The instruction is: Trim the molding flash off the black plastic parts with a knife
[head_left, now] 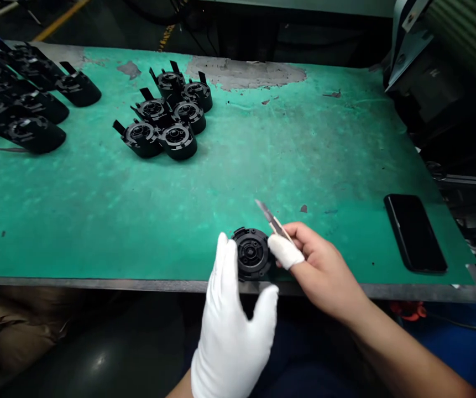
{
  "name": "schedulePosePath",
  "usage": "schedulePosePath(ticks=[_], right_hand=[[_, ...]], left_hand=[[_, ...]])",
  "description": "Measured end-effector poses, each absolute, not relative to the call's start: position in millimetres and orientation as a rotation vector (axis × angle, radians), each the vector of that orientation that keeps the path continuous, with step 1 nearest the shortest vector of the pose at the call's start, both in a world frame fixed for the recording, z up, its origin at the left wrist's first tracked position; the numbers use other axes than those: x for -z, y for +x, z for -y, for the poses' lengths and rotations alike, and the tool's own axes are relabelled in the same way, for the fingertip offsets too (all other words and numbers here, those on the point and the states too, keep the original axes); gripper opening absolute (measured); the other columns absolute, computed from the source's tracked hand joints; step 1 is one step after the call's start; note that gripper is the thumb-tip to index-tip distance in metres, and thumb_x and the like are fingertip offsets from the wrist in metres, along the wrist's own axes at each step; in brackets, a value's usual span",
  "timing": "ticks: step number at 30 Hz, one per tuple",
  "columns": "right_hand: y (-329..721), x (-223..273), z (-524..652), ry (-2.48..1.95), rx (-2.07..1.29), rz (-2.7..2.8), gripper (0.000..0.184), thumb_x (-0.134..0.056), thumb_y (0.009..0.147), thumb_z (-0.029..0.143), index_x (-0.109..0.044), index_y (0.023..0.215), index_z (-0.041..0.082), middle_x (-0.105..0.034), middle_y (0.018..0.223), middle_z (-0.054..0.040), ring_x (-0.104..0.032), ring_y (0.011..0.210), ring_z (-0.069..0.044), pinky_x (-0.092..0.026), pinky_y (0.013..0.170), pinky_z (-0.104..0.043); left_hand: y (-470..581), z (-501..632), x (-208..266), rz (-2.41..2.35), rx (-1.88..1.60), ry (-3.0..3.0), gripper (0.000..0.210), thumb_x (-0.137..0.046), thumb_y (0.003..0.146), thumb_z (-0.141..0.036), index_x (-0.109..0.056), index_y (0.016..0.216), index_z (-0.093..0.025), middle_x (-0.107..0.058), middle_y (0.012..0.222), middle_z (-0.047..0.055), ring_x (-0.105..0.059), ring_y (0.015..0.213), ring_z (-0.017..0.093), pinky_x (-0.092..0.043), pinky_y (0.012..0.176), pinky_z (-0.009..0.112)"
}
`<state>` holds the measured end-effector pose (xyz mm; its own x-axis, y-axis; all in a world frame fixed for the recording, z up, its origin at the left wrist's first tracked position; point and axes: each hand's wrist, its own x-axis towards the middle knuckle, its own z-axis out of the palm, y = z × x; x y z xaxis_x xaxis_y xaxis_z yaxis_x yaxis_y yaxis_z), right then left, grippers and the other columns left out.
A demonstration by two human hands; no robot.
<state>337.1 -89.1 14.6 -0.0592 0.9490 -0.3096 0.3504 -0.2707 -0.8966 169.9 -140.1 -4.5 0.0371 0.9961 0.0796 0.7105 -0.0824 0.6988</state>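
Near the table's front edge sits a round black plastic part [252, 252] with concentric rings on its upper face. My left hand [238, 326], in a white glove, has its fingers stretched out along the left side of this part, thumb spread away from them. I cannot tell how firmly the fingers touch it. My right hand [318, 265] is bare apart from a white cover on the thumb. It grips a slim craft knife [277, 225] whose blade points up and left, just right of the part. The knife's handle is mostly hidden by the fingers.
Several similar black parts [175, 135] stand grouped beyond my hands, and more black parts [34, 132] fill the far left. A black phone [415, 232] lies at the right. The green tabletop [283, 149] is worn at the back. Dark machinery [432, 77] borders the right side.
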Motion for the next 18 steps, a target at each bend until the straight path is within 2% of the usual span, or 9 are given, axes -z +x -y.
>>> schedulePosePath(ticks=[2,4,6,8,11,13,15,18], right_hand=[[338,-17,78,-1.638,-1.245,1.422,0.020,-0.054,0.102,0.045,-0.061,0.105,0.026,-0.059,0.078,0.0050,-0.052,0.068,-0.014,-0.041,0.061,-0.026],[345,-24,68,-1.594,-1.194,1.552,0.013,-0.054,0.102,0.032,-0.062,0.111,0.027,-0.064,0.086,0.0046,-0.057,0.074,-0.014,-0.044,0.066,-0.025],[356,-32,65,-1.554,-1.117,1.738,0.025,-0.051,0.099,0.018,-0.062,0.119,0.027,-0.070,0.100,0.0043,-0.063,0.086,-0.014,-0.047,0.075,-0.024],[370,-38,69,-1.538,-1.000,1.915,0.037,-0.050,0.096,0.012,-0.062,0.127,0.028,-0.073,0.115,0.0040,-0.067,0.099,-0.014,-0.048,0.084,-0.023],[391,-39,79,-1.549,-0.832,2.152,0.039,-0.051,0.096,0.015,-0.063,0.132,0.027,-0.071,0.129,0.0020,-0.067,0.114,-0.016,-0.049,0.096,-0.025],[401,-37,84,-1.579,-0.767,2.301,0.040,-0.048,0.098,0.020,-0.062,0.135,0.026,-0.071,0.132,-0.0002,-0.068,0.115,-0.019,-0.052,0.097,-0.031],[406,-35,86,-1.610,-0.734,2.414,0.043,-0.044,0.100,0.022,-0.060,0.139,0.027,-0.071,0.131,-0.0027,-0.070,0.111,-0.023,-0.056,0.093,-0.038],[407,-35,85,-1.641,-0.707,2.499,0.047,-0.040,0.099,0.022,-0.057,0.143,0.028,-0.072,0.127,-0.0050,-0.072,0.104,-0.027,-0.060,0.087,-0.044]], left_hand=[[172,157,4,-1.700,-0.711,1.924,0.085,-0.063,0.091,-0.033,-0.016,0.160,-0.018,-0.030,0.164,0.017,-0.037,0.149,0.034,-0.047,0.115,0.052],[171,170,5,-1.669,-0.653,1.982,0.084,-0.062,0.091,-0.032,-0.017,0.160,-0.017,-0.025,0.165,0.019,-0.037,0.149,0.035,-0.051,0.110,0.051],[169,172,6,-1.677,-0.663,1.991,0.081,-0.063,0.090,-0.033,-0.021,0.158,-0.016,-0.021,0.166,0.020,-0.037,0.149,0.035,-0.053,0.108,0.051],[165,162,7,-1.727,-0.741,1.956,0.081,-0.065,0.090,-0.036,-0.025,0.157,-0.015,-0.020,0.166,0.020,-0.034,0.150,0.034,-0.049,0.112,0.052],[161,132,7,-1.711,-0.851,1.911,0.093,-0.072,0.086,-0.045,-0.022,0.158,-0.013,-0.026,0.165,0.020,-0.030,0.152,0.032,-0.037,0.121,0.052],[163,111,8,-1.621,-0.875,1.913,0.104,-0.076,0.081,-0.053,-0.019,0.158,-0.014,-0.028,0.164,0.019,-0.031,0.152,0.031,-0.033,0.124,0.050],[167,94,9,-1.539,-0.868,1.929,0.109,-0.079,0.077,-0.057,-0.020,0.158,-0.014,-0.032,0.162,0.019,-0.034,0.150,0.032,-0.034,0.124,0.048],[174,81,14,-1.490,-0.868,1.951,0.103,-0.081,0.075,-0.054,-0.029,0.154,-0.014,-0.045,0.154,0.018,-0.046,0.143,0.031,-0.040,0.120,0.045]])
